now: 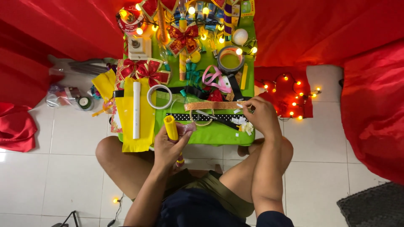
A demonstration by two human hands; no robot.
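Note:
I sit on the floor in front of a low green table (pixel 210 133) covered with craft supplies. My left hand (pixel 170 145) is shut on a yellow cylinder (pixel 171 127), holding it upright near the table's front edge. My right hand (pixel 261 115) reaches onto the table's right side, with its fingertips at the end of a glittery orange ribbon strip (pixel 209 105). A black ribbon with white dots (pixel 198 117) lies just below that strip. Whether the right fingers pinch the strip I cannot tell.
Yellow paper (pixel 143 126) with a white tube (pixel 136 109) lies at the left. A clear tape roll (pixel 159 96), red bows (pixel 145 70), a grey tape roll (pixel 230 60) and lit string lights (pixel 202 11) crowd the table. Red cloth (pixel 370 96) surrounds the white tile floor (pixel 54 168).

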